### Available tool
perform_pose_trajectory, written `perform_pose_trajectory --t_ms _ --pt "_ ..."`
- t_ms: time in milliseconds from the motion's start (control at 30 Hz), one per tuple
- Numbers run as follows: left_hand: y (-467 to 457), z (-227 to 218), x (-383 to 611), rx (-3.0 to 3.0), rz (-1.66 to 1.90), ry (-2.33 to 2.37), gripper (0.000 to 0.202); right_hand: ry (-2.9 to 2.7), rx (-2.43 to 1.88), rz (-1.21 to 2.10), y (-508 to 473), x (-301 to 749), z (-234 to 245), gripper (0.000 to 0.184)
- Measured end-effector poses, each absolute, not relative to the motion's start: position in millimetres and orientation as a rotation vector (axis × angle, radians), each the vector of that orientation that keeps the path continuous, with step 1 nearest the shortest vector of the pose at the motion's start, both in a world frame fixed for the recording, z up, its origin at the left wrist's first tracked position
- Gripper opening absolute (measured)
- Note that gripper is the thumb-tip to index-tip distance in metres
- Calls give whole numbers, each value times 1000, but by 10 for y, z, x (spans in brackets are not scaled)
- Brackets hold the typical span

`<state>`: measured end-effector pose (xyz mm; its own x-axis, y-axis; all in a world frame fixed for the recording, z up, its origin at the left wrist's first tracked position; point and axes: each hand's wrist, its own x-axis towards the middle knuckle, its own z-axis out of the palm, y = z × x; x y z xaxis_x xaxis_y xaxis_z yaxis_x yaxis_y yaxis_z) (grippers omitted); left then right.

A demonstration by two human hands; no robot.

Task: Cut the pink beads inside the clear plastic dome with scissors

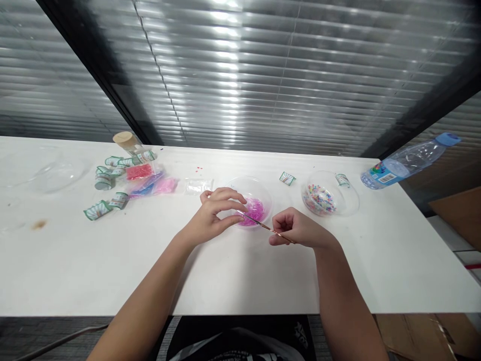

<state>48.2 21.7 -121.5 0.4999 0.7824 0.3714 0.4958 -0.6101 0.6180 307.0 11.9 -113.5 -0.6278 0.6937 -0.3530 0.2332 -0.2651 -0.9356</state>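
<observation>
A clear plastic bowl (263, 193) of pink beads (254, 209) stands on the white table (112, 260) in front of me. My right hand (296, 229) is closed in a pinch on a thin copper-coloured wire (263, 225) whose tip points left into the pink beads. My left hand (216, 213) rests at the bowl's left rim, fingers curled and pinched near the wire's tip; whatever they hold is too small to make out.
A second clear bowl (347, 200) of mixed-colour beads sits to the right, with a plastic water bottle (408, 160) lying beyond it. At the left lie bags of pink, red and blue beads (148, 180), several small green-labelled packets (98, 209), a cork-lidded jar (126, 141) and an empty clear bowl (56, 175).
</observation>
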Motion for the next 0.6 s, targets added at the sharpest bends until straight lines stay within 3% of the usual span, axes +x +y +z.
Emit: perform_pose_trajectory --t_ms 233,333,400,600 --pt "198 -1207 494 2296 883 1108 16 -1685 -1145 1931 121 3065 -1158 49" --pt "201 -1214 521 2214 1088 1195 51 -1618 -1144 1861 110 3036 -1163 49" --pt "197 -1213 544 2158 1269 1260 62 -1547 -1155 1773 96 2989 -1162 50" --pt "71 -1154 642 2240 1434 1510 18 -1379 -1137 1503 -53 2687 -1180 50"
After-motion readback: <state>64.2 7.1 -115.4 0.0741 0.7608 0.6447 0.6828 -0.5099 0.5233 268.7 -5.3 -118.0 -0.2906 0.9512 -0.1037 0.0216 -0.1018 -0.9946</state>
